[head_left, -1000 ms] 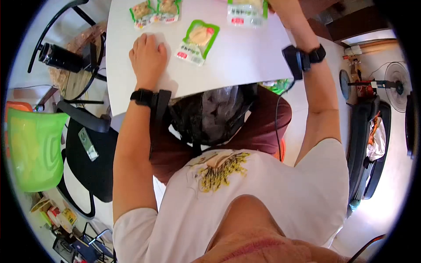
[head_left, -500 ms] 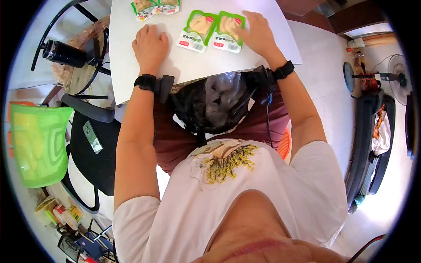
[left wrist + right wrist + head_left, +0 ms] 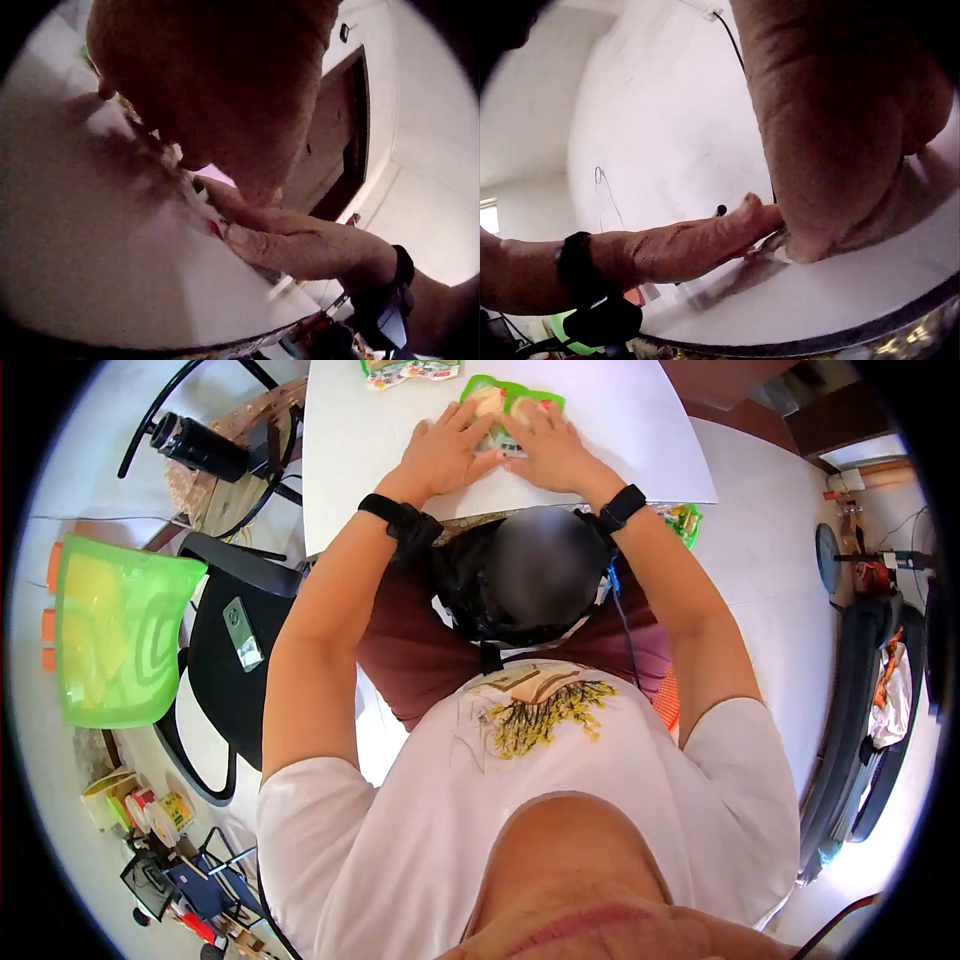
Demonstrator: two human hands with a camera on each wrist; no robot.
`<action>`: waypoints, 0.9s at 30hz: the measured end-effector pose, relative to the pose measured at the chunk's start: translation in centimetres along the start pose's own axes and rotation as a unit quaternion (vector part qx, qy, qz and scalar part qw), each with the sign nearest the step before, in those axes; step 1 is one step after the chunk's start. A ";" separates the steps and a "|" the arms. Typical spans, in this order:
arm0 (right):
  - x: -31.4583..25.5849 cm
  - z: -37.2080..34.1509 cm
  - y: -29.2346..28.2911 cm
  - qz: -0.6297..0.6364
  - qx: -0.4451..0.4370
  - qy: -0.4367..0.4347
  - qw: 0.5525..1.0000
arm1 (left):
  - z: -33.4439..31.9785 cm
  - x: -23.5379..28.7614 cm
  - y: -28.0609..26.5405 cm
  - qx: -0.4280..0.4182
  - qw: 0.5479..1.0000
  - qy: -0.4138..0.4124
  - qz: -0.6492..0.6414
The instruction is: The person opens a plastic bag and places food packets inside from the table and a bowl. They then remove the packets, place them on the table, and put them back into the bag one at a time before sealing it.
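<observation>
Two flat food packets with green borders lie side by side on the white table (image 3: 400, 420), pale contents showing through their windows. My left hand (image 3: 440, 457) rests over the left packet (image 3: 487, 396), its fingers stretched forward. From the other side my right hand (image 3: 552, 457) covers much of the right packet (image 3: 553, 402), also with extended fingers. The thumbs come close together near the packets' lower edges. In the left wrist view, the right hand (image 3: 300, 244) lies low along the tabletop. The right wrist view shows the left hand (image 3: 682, 247) with its thumb raised.
More packets (image 3: 410, 372) sit at the table's far edge. A black plastic bag (image 3: 465, 585) hangs below the near edge, between the person's legs. To the left stands a black chair (image 3: 215, 690) with a phone (image 3: 242, 632) on it.
The right hand set a packet down beside the other one and let go of it. The left hand then moved right from its resting place, and both hands came together over the two packets.
</observation>
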State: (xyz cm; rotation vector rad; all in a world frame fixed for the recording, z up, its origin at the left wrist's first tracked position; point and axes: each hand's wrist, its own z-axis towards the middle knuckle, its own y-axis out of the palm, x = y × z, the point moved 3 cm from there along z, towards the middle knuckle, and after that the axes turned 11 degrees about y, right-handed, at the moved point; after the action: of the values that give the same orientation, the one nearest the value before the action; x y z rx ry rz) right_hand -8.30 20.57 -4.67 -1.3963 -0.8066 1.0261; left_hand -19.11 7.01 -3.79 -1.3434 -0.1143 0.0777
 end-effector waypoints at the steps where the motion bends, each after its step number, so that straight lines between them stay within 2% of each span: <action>1: -1.0 0.0 0.1 -0.002 -0.004 -0.005 1.000 | -0.5 0.0 0.0 -0.011 1.000 -0.021 -0.008; 9: -10.7 2.5 0.9 0.031 -0.060 -0.082 0.994 | -7.7 -2.9 -2.2 -0.059 0.985 -0.157 0.043; 12: -13.6 3.4 0.9 0.034 -0.076 -0.106 0.991 | -10.2 -4.3 -2.5 -0.053 0.978 -0.199 0.038; 16: -15.2 3.5 1.0 0.031 -0.084 -0.111 0.990 | -12.3 -5.1 -1.5 0.029 0.978 -0.196 0.069; 19: -15.0 3.5 0.6 -0.012 -0.057 -0.138 0.989 | -12.6 -4.6 -1.3 0.070 0.975 -0.191 0.089; 22: -13.0 4.5 1.6 0.070 0.027 -0.159 0.984 | -12.6 -4.5 -1.3 0.072 0.972 -0.190 0.117; 23: -11.8 4.2 0.8 0.159 0.145 -0.168 0.962 | -12.7 -4.6 -0.9 0.079 0.970 -0.193 0.126; 26: -7.4 1.8 -2.8 0.345 0.145 -0.182 0.909 | -12.9 -5.3 -0.4 0.070 0.974 -0.184 0.110; 27: -5.8 -0.7 -4.2 0.393 0.128 -0.172 0.894 | -13.1 -5.5 0.1 0.094 0.977 -0.166 0.101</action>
State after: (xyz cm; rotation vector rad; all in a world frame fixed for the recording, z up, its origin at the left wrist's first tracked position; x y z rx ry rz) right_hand -9.47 15.37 0.19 -1.3391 -0.3009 1.9716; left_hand -22.93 -6.34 -7.00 -1.1407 -0.2453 0.4745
